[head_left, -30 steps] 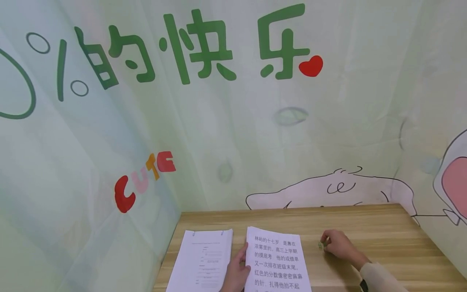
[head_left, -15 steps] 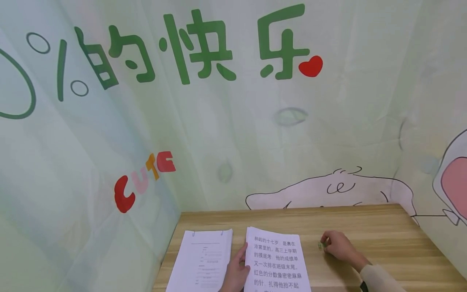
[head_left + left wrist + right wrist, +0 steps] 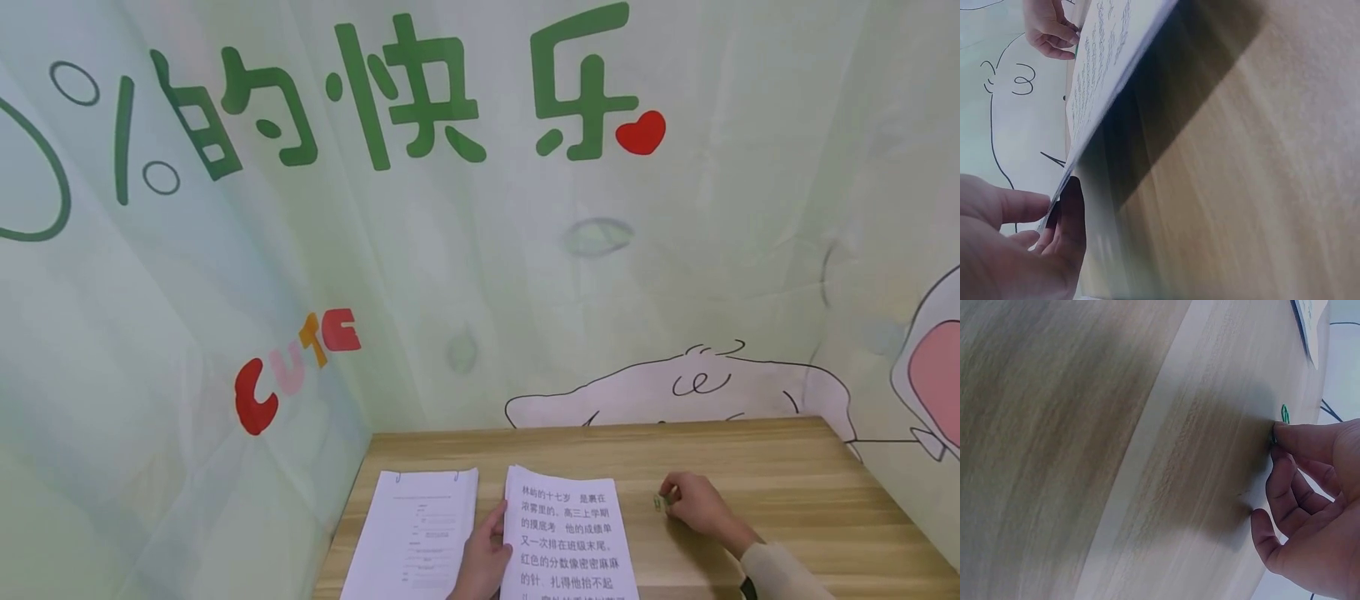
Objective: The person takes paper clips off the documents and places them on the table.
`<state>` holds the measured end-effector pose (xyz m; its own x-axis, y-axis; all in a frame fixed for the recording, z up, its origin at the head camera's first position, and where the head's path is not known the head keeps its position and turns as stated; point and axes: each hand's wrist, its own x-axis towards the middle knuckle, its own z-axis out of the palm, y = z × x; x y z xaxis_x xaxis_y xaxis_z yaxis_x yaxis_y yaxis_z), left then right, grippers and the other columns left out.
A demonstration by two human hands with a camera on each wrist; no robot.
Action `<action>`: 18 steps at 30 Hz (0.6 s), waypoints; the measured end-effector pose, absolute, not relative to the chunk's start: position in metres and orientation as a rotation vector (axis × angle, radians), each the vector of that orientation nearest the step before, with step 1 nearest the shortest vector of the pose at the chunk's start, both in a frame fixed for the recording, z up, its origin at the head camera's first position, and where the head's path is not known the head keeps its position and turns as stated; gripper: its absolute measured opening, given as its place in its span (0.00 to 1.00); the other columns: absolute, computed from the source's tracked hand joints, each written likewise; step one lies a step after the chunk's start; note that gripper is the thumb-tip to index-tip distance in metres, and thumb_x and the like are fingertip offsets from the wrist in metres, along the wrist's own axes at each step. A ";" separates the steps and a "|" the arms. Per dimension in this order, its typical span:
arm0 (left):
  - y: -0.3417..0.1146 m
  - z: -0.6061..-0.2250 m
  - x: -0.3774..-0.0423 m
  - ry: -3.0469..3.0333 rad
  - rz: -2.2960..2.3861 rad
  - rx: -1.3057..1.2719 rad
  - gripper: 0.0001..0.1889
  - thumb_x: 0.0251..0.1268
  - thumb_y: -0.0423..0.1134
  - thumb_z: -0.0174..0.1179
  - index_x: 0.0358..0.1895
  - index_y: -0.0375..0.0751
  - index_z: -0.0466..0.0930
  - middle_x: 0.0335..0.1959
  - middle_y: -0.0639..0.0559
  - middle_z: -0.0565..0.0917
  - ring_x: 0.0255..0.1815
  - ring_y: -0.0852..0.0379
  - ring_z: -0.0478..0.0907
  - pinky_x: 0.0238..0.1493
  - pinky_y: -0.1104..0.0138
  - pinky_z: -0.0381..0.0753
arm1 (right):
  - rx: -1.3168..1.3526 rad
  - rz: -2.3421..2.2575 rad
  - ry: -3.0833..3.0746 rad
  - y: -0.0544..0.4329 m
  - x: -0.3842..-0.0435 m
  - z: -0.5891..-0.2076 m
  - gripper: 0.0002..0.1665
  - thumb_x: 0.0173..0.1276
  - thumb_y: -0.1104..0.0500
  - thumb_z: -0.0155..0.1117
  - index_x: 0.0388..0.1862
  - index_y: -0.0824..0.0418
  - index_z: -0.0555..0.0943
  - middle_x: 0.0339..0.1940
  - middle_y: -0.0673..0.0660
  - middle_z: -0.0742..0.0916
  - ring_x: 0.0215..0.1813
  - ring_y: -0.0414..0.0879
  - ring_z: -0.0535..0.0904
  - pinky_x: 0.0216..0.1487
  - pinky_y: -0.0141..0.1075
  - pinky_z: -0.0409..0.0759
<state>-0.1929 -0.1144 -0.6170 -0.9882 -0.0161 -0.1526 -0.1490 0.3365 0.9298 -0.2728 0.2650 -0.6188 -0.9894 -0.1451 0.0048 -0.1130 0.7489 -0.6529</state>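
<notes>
My left hand (image 3: 483,554) grips the left edge of a stack of printed sheets (image 3: 566,533), thumb on top and fingers underneath. In the left wrist view that stack (image 3: 1104,69) is tilted, its near edge lifted off the table. Right of it, my right hand (image 3: 697,504) pinches something thin and green at the tabletop. Most of it hides behind the fingertips; it looks like a paper clip. A green paper clip (image 3: 1285,414) shows just beyond the thumb of my right hand (image 3: 1310,481) in the right wrist view.
A second paper stack (image 3: 420,533) lies left of my left hand, with two clips on its top edge. The wooden table (image 3: 795,475) backs onto a printed curtain (image 3: 487,275), which also hangs along both sides.
Both hands keep nearly the same place and grasp. The whole head view has shifted very slightly.
</notes>
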 end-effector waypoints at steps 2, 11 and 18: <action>-0.115 -0.618 -0.193 2.487 1.723 -0.165 0.38 0.62 0.21 0.59 0.79 0.37 0.68 0.54 0.43 0.83 0.40 0.56 0.85 0.40 0.60 0.88 | -0.205 -1.076 2.887 0.264 -0.273 -0.618 0.14 0.50 0.76 0.72 0.34 0.64 0.84 0.28 0.52 0.86 0.33 0.44 0.80 0.34 0.37 0.81; -0.116 -0.617 -0.192 2.571 1.641 -0.209 0.36 0.64 0.26 0.62 0.78 0.32 0.67 0.57 0.38 0.85 0.46 0.50 0.87 0.46 0.54 0.89 | -0.311 -1.120 2.873 0.270 -0.271 -0.619 0.13 0.49 0.76 0.70 0.34 0.66 0.83 0.27 0.53 0.85 0.30 0.43 0.78 0.31 0.35 0.78; -0.119 -0.614 -0.190 2.581 1.668 -0.223 0.35 0.68 0.29 0.62 0.79 0.32 0.65 0.57 0.39 0.85 0.49 0.47 0.87 0.48 0.54 0.89 | -0.285 -1.141 2.873 0.267 -0.269 -0.615 0.13 0.49 0.76 0.72 0.34 0.65 0.83 0.27 0.52 0.85 0.31 0.43 0.78 0.32 0.35 0.77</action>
<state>-0.1895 -0.1186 -0.6141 -0.9877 -0.0885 -0.1291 -0.1540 0.4036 0.9019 -0.2689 0.2670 -0.6148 -0.9825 -0.1832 0.0333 -0.1562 0.7131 -0.6834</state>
